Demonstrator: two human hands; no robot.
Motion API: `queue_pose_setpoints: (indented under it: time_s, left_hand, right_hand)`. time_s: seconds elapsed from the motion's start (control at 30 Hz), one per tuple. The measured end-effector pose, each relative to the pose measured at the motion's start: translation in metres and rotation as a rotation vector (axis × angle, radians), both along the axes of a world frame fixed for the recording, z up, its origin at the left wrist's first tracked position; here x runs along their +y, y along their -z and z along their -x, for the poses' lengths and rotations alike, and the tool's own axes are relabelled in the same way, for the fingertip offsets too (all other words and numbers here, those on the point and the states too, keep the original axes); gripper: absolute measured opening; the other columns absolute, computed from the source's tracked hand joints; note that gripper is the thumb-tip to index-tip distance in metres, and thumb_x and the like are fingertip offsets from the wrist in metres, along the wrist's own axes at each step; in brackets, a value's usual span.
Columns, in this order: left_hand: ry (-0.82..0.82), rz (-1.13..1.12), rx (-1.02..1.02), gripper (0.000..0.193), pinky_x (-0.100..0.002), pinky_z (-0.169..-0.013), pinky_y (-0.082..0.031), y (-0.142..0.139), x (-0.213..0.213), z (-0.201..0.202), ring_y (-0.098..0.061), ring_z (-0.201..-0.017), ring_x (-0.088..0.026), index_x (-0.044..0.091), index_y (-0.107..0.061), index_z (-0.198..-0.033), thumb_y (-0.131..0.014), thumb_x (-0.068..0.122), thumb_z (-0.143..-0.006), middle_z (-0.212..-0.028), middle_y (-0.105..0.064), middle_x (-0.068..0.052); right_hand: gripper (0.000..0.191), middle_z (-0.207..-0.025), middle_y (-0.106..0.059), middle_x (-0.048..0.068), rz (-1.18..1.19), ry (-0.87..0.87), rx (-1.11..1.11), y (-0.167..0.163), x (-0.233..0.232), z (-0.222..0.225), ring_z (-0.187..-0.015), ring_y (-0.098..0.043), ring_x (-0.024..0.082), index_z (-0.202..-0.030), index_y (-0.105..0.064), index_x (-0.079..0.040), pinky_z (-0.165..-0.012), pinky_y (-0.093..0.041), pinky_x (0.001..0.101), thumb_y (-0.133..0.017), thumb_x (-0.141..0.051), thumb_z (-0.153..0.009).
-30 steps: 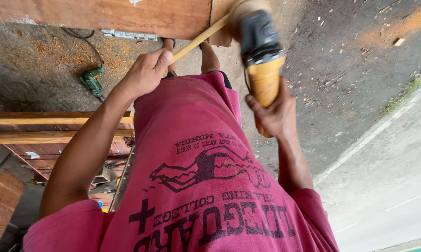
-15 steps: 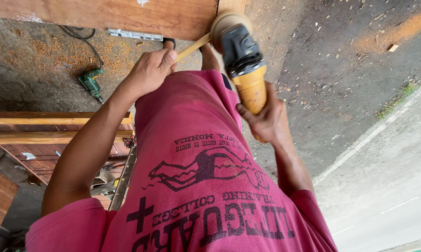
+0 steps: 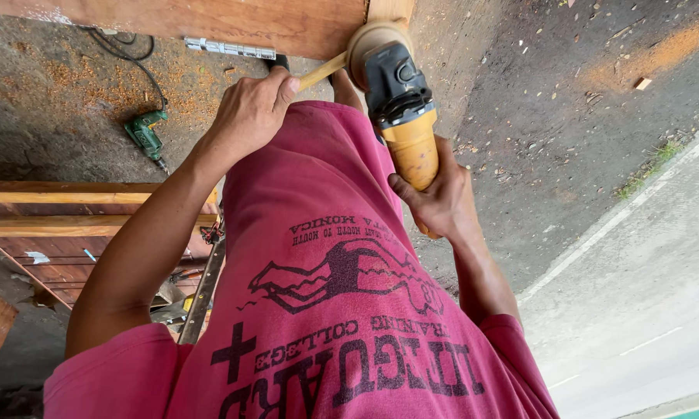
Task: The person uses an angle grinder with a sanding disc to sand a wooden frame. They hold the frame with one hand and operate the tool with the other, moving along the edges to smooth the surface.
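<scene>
Since the earlier frames the yellow and black angle grinder (image 3: pixel 402 112) has shifted left and up, its sanding disc (image 3: pixel 374 43) now against the edge of the wooden panel (image 3: pixel 233 19) at the top of the frame. In the head view, the right hand (image 3: pixel 441 194), right of centre, has its fingers closed around the grinder's yellow body. The left hand (image 3: pixel 250 109), upper centre-left, grips the wooden side handle (image 3: pixel 322 71). A green drill (image 3: pixel 146 136) lies on the ground at upper left.
</scene>
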State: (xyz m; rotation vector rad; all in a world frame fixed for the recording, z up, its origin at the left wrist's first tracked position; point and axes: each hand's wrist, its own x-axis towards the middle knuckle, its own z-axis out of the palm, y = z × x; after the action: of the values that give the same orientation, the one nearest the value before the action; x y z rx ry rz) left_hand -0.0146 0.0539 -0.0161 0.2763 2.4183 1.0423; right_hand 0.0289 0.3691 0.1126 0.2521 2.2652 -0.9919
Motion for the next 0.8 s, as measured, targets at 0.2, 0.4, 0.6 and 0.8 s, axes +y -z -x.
queue_pose_setpoints:
  time_s: [0.2,0.4,0.6,0.8]
  left_hand:
    - [0.032,0.093,-0.051,0.039,-0.042,-0.041,-0.046,0.001,0.004,-0.002,-0.06,-0.043,-0.026,0.001,-0.063,-0.096,-0.046,0.03,-0.117,-0.053,-0.056,-0.01]
    - [0.093,0.197,0.249,0.03,-0.035,-0.037,-0.048,-0.002,0.008,-0.006,-0.062,-0.046,-0.022,0.0,-0.061,-0.1,-0.055,0.025,-0.115,-0.068,-0.063,-0.013]
    - [0.102,0.23,0.243,0.029,-0.037,-0.04,-0.05,-0.001,0.007,-0.008,-0.065,-0.051,-0.025,0.001,-0.061,-0.1,-0.058,0.027,-0.113,-0.07,-0.063,-0.013]
    - [-0.055,-0.002,0.347,0.022,-0.036,-0.053,-0.049,-0.01,0.008,0.0,-0.066,-0.067,-0.026,0.009,-0.066,-0.102,-0.064,0.03,-0.108,-0.081,-0.068,-0.011]
  right_hand:
    - [0.064,-0.106,-0.076,0.018,-0.063,0.21,0.031,-0.002,0.027,0.013,-0.091,-0.076,0.023,-0.132,-0.055,0.0,-0.083,-0.062,0.039,-0.084,-0.035,-0.087]
    - [0.069,-0.104,-0.075,0.018,-0.059,0.122,0.081,-0.008,0.016,0.0,-0.092,-0.076,0.024,-0.133,-0.054,0.002,-0.083,-0.06,0.0402,-0.085,-0.035,-0.084]
    - [0.063,-0.099,-0.076,0.016,-0.04,0.07,0.035,0.006,0.012,-0.004,-0.087,-0.076,0.023,-0.127,-0.057,0.0,-0.08,-0.06,0.0383,-0.086,-0.035,-0.083]
    - [0.051,-0.096,-0.064,0.011,0.457,0.628,0.101,0.012,0.053,0.004,-0.076,-0.068,0.022,-0.126,-0.05,0.003,-0.069,-0.06,0.0366,-0.077,-0.023,-0.091]
